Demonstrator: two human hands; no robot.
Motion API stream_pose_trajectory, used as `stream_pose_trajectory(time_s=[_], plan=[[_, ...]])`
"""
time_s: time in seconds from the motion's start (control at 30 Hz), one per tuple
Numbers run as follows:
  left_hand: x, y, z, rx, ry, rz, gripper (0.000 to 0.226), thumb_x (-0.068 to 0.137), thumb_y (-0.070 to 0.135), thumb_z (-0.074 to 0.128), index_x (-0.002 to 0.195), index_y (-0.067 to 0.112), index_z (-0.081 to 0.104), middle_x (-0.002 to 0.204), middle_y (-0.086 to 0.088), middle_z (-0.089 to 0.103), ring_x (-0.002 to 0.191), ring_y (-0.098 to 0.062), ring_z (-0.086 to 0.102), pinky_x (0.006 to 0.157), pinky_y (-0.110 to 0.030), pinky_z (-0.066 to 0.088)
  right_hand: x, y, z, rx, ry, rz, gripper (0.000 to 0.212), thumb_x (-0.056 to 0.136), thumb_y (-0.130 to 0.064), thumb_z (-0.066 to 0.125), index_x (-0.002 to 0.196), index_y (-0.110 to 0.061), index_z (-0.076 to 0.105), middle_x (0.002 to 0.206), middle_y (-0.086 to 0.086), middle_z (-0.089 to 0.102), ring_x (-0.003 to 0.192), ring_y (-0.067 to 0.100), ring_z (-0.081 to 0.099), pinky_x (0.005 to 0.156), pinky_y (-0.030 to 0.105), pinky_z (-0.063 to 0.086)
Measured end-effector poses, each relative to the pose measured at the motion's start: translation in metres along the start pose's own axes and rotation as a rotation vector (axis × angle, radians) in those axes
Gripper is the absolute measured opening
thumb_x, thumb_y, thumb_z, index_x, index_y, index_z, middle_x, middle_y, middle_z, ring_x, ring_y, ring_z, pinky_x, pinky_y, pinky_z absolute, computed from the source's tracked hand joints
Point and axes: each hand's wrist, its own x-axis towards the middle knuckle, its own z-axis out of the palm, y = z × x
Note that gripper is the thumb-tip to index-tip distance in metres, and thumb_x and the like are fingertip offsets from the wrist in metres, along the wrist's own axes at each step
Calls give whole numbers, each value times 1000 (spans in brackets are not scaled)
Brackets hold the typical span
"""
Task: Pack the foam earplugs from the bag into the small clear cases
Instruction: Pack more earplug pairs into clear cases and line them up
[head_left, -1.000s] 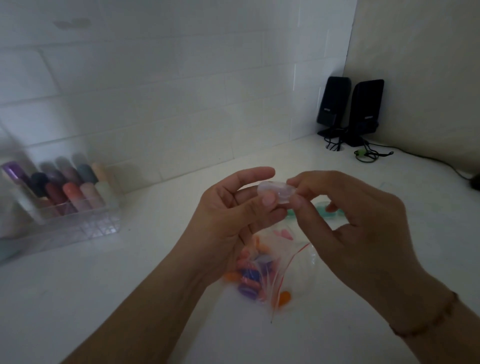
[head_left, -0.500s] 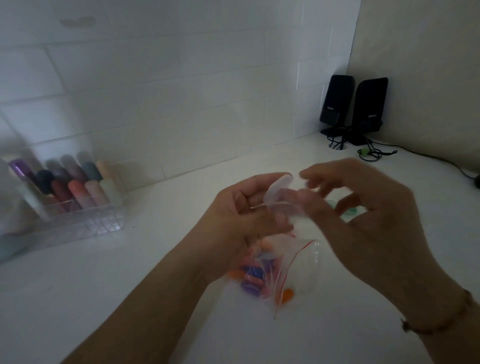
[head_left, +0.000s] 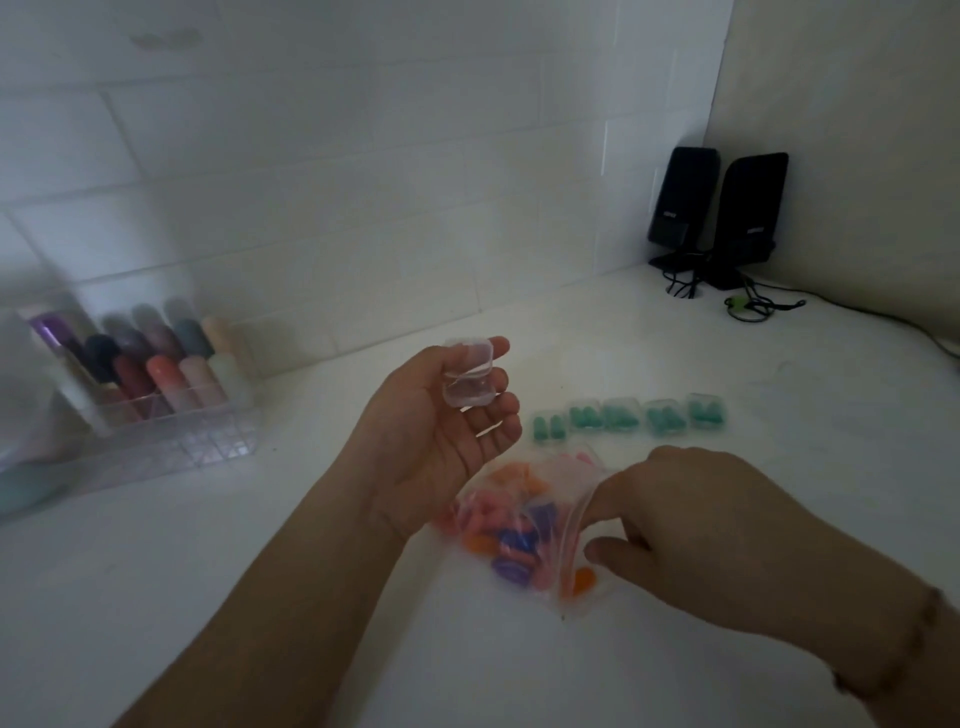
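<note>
The left hand (head_left: 441, 431) is turned palm up above the desk (head_left: 260, 597), and a small clear case (head_left: 467, 376) rests across its fingers (head_left: 498, 410) with the lid hinged open. Held that way, the open half faces up and sits close to the bag (head_left: 524, 535), probably so earplugs can be dropped in with a short move. The fingers are loosely curled under the case, cradling it more than pinching it, with the thumb side out of sight behind the palm.

The right hand (head_left: 691, 535) is lower and nearer the camera, palm down over the bag's mouth. Its fingers (head_left: 602, 491) are narrow and reach into or against the clear plastic opening; whether they already hold an earplug I cannot tell, as the plastic and blur hide the tips. The wrist is bent down, the forearm comes in from the lower right, and a thin bracelet (head_left: 914, 623) sits on it.

The bag lies flat on the desk between the two hands, with orange, pink and purple earplugs (head_left: 498, 545) still inside. Just behind it, a row of filled cases (head_left: 628, 415) with green earplugs is lined up side by side, likely set aside as finished.

An organiser with coloured bottles (head_left: 156, 374) stands at the left by the wall, and two black speakers (head_left: 722, 208) are in the far corner, well apart from the work
</note>
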Motion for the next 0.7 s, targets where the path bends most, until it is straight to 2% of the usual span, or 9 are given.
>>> stream_pose_trajectory(time_s=[0.1,0.17,0.23,0.27,0.37,0.47,0.57,0.63,0.7], plan=[[0,0,-1,9,-11,1,45,68,20,57,110,3,61,76,-7,53,63,-18,51,57,-27,49,3,-3,7,-27,7,21,31,95,-50,44,126,-52,49,75,-17,42,79,3,43,63,23,27],[0,-1,0,12,-19,-3,44,69,21,56,109,3,62,76,-7,53,63,-17,50,58,-27,48,4,-6,10,-65,35,35,31,95,-50,42,126,-48,49,84,-13,43,92,11,52,70,25,26],[0,-2,0,10,-33,-6,43,70,20,54,108,2,62,77,-7,53,64,-18,49,58,-28,47,4,-10,9,-107,60,35,29,96,-48,40,123,-45,49,85,-10,41,97,13,53,69,26,24],[0,-2,0,6,-40,-7,42,70,20,53,108,2,62,77,-8,53,65,-18,49,58,-28,47,4,-12,9,-120,64,26,28,96,-47,40,123,-45,49,87,-9,46,98,13,54,66,26,24],[-1,-2,0,-22,-63,-14,41,75,22,48,108,1,62,77,-8,53,64,-18,50,58,-29,47,6,-19,9,-135,77,3,29,97,-44,39,124,-43,49,106,-8,58,100,16,55,57,25,24],[-1,-2,0,-35,-85,-23,42,80,25,45,110,1,62,79,-8,54,64,-19,50,58,-29,47,6,-18,15,-169,91,12,30,98,-42,38,126,-40,48,108,-7,60,101,18,57,68,26,26],[-1,-4,0,-4,-102,-14,44,82,27,45,113,0,61,80,-8,54,65,-19,50,57,-29,47,8,-18,18,-170,102,11,30,99,-41,37,126,-37,50,110,-6,60,102,18,58,71,26,25],[-2,-3,1,17,-108,-6,45,80,27,47,113,1,61,81,-8,53,64,-19,50,58,-29,47,8,-16,15,-132,127,-10,26,97,-44,40,119,-37,52,100,-8,58,92,14,55,70,26,27],[-2,-4,2,40,-106,7,46,76,27,49,113,2,61,81,-8,53,65,-19,50,59,-30,46,3,-6,8,-27,142,-22,15,91,-51,46,99,-42,54,86,-13,52,77,3,47,68,25,34]])
